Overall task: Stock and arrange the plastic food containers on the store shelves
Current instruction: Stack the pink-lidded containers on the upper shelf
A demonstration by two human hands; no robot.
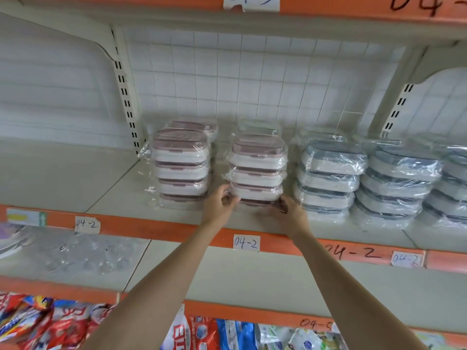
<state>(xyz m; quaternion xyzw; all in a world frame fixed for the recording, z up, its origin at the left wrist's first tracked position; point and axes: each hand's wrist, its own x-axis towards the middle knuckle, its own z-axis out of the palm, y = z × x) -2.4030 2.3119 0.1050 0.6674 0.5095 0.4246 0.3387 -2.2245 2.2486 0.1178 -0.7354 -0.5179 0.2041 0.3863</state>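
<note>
Blue-lidded stacks [328, 178] beside pink stack [257, 170]

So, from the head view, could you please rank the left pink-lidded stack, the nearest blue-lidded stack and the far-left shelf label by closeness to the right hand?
From the right hand:
1. Nearest blue-lidded stack, just beside it on the right.
2. Left pink-lidded stack, beyond the left hand.
3. Far-left shelf label, on the orange shelf edge.

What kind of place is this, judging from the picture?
Most likely a shop aisle: metal shelves with orange edge strips carry handwritten "04-2" labels, wrapped stacks of food containers stand in rows, and packaged goods fill the shelf below.
</note>
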